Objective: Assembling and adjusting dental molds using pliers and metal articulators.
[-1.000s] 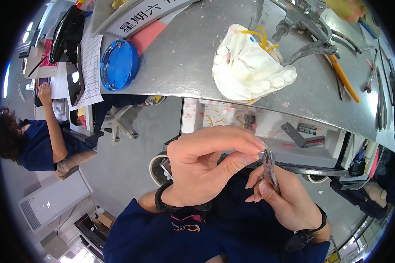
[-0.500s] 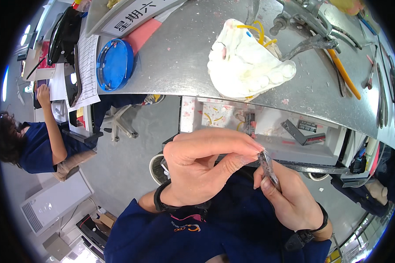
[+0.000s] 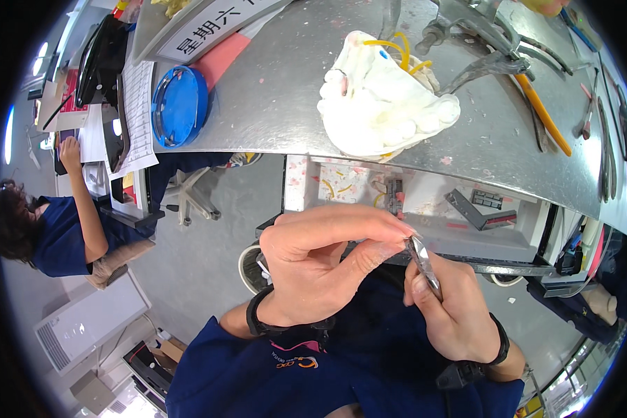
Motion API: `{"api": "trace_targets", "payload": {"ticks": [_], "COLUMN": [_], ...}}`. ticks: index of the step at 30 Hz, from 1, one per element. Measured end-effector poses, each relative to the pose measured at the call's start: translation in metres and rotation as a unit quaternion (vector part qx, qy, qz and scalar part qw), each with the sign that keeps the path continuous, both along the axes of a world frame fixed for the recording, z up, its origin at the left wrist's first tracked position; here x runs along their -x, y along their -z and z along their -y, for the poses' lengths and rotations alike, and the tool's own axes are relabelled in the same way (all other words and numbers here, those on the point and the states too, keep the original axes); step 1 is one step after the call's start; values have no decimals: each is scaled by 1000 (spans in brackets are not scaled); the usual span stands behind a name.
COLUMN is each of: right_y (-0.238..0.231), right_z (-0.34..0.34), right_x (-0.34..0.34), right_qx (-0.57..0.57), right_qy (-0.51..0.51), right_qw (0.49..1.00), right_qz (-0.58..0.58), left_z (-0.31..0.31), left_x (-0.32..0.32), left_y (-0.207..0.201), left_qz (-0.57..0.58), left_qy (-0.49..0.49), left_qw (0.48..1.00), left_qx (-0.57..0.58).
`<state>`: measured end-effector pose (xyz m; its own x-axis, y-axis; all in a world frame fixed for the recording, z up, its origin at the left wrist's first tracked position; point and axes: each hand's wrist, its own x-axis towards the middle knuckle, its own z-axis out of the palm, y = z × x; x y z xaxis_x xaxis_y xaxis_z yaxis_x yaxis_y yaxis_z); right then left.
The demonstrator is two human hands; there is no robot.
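Observation:
My left hand (image 3: 324,268) is closed in a pinch over the open drawer, thumb against forefinger. Whatever sits between those fingertips is too small to make out. My right hand (image 3: 460,306) is wrapped round shiny metal pliers (image 3: 423,266), whose upper end meets the left fingertips. The handles are mostly hidden by the palm. Beyond both hands, a white plaster dental model (image 3: 376,104) with yellow wax strands (image 3: 405,52) rests near the bench edge. A grey metal articulator (image 3: 484,49) stands beside it.
Below the metal bench (image 3: 265,90) the open drawer (image 3: 432,240) holds scraps and a grey case (image 3: 477,212). A round blue dish (image 3: 180,104) lies at left; an orange-handled tool (image 3: 543,115) and other tools at right. Another person (image 3: 56,230) sits at far left.
The pliers have turned slightly and shifted a little left, with my right hand following. My left hand keeps its pinch. The dental model appears a bit further left.

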<state>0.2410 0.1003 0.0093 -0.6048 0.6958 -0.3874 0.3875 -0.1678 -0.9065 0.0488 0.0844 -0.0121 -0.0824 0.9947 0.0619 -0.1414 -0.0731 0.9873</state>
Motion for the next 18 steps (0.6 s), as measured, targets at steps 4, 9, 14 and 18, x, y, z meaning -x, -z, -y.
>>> {"api": "trace_targets", "payload": {"ticks": [4,9,14,18], "right_y": [2,6,14,19], "right_z": [0,1,2,3], "right_x": [1,3,1,-1], "right_qx": [47,38,40,76], "right_qy": [27,54,52,47], "right_qw": [999,998,997,993], "right_qz": [-10,-26,-46,-71], "left_z": [-2,1,0,-3], "left_x": [-1,-8,-12,-12], "left_y": [-1,-10,-11,-9], "left_qz": [-4,21,65,123], "left_qy": [7,-10,-36,-27], "left_qw": [1000,999,992,983], "left_qx": [-1,41,98,130]}}
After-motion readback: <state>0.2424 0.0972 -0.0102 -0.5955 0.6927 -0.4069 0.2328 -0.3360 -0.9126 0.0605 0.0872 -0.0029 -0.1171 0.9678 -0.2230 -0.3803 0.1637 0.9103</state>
